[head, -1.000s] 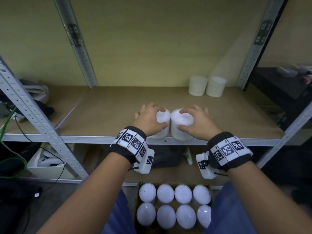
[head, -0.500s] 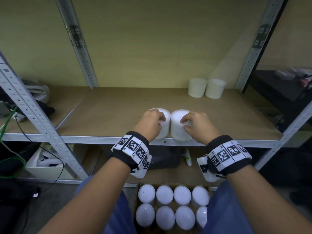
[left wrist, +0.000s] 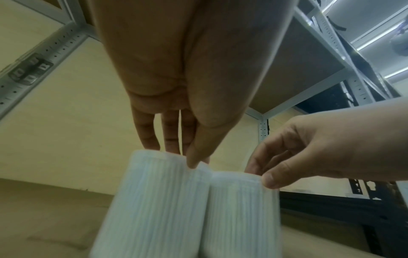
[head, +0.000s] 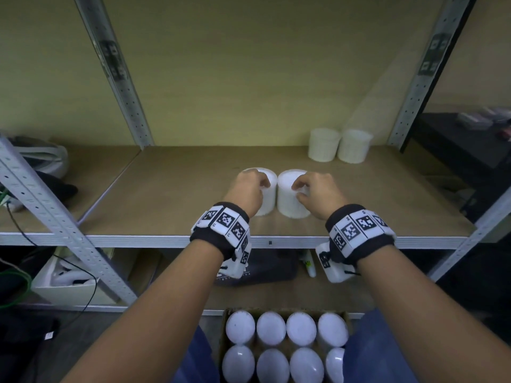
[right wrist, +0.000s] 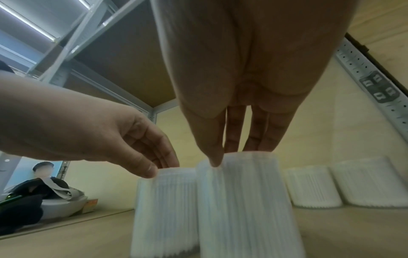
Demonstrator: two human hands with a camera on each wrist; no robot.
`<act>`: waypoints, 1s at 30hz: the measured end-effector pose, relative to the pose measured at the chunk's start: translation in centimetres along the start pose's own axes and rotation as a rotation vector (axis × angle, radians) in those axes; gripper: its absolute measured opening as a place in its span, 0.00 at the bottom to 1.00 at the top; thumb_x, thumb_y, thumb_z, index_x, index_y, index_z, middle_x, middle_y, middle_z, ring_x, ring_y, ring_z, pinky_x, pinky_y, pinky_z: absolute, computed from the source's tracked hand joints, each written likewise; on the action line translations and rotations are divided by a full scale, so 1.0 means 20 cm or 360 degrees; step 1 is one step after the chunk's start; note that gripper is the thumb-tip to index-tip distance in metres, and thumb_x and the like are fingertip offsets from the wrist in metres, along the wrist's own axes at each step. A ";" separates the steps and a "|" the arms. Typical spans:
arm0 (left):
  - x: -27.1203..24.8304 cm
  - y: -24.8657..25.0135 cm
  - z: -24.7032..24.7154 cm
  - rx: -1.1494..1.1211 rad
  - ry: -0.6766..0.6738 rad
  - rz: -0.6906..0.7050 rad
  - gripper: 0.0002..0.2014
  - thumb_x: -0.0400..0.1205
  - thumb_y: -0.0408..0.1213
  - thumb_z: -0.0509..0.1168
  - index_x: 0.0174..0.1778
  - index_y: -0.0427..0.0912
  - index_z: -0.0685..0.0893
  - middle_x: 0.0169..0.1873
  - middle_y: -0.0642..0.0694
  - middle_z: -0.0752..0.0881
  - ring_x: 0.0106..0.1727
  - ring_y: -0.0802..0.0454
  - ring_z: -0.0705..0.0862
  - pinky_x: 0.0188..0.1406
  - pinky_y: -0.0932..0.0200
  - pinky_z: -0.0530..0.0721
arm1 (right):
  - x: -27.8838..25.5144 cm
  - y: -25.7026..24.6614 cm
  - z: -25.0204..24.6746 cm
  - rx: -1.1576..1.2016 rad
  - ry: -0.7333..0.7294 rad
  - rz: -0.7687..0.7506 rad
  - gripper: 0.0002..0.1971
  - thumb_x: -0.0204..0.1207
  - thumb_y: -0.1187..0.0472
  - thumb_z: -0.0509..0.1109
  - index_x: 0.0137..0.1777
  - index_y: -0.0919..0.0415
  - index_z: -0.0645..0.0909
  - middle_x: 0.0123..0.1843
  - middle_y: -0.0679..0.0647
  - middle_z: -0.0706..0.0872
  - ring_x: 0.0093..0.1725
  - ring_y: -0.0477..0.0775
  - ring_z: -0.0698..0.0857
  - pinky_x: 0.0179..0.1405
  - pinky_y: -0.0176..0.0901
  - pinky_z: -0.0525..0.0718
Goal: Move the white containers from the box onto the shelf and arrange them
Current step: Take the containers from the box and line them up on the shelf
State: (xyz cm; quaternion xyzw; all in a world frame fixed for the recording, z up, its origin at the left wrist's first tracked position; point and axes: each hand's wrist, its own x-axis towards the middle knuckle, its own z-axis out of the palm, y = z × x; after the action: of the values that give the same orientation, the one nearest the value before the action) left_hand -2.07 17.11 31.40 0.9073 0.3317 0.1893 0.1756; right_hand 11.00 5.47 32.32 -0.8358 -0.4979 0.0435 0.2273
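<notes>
Left hand: left container pinched at top rim by fingertips. Right hand: right container pinched likewise. Containers touching, upright on shelf under hands. Box behind wrists, filled.

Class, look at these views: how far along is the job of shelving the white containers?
Done: two containers stand together at the back right of the shelf.
In hand: the left hand and right hand each hold one of the front pair by its top rim, side by side near the shelf's front.
Left: eight containers show in the box below.
</notes>
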 end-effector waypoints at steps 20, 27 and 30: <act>0.60 -0.04 0.09 -0.0036 -0.0024 -0.0187 0.20 0.81 0.21 0.55 0.63 0.37 0.85 0.66 0.37 0.82 0.67 0.39 0.81 0.70 0.53 0.78 | 0.61 0.15 0.08 -0.0140 0.0105 0.0030 0.16 0.78 0.68 0.63 0.63 0.57 0.84 0.66 0.56 0.85 0.65 0.59 0.83 0.63 0.46 0.80; 0.79 -0.08 0.15 -0.0052 -0.0010 -0.0165 0.21 0.79 0.18 0.55 0.62 0.35 0.86 0.64 0.36 0.83 0.65 0.40 0.83 0.70 0.54 0.79 | 0.82 0.22 0.11 -0.0148 0.0120 0.0027 0.15 0.79 0.68 0.63 0.62 0.57 0.84 0.65 0.56 0.85 0.63 0.59 0.84 0.63 0.44 0.79; 0.86 -0.10 0.17 -0.0049 0.0008 -0.0154 0.21 0.78 0.18 0.55 0.61 0.35 0.86 0.64 0.35 0.83 0.64 0.39 0.83 0.70 0.52 0.79 | 0.90 0.23 0.13 -0.0153 0.0142 0.0020 0.15 0.79 0.68 0.63 0.61 0.57 0.84 0.64 0.57 0.85 0.63 0.60 0.84 0.63 0.46 0.80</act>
State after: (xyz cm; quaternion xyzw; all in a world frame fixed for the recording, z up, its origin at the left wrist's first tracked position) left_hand 10.70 29.37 31.43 0.8870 0.3727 0.1881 0.1976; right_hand 23.04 19.85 30.82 -0.8499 -0.4836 -0.0166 0.2086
